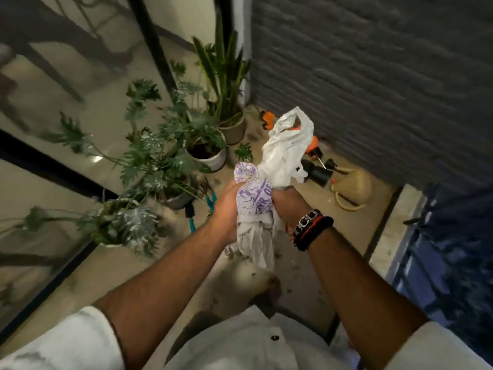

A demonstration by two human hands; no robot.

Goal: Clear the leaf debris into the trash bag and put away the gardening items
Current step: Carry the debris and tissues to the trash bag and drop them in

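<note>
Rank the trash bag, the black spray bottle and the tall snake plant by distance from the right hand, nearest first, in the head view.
1. trash bag: gripped in the right hand.
2. black spray bottle: on the floor beyond it, by the wall.
3. tall snake plant: potted in the far corner.

White short sleeves (66, 340), buttoned shirt (248, 343), black-red bracelets (312, 228)

Home balcony: potted plants (165, 156), tiled floor (306, 276).

Trash bag (285, 153) thin crinkled plastic; wall (373, 76) rough matt; floor (301, 276) gritty.
</note>
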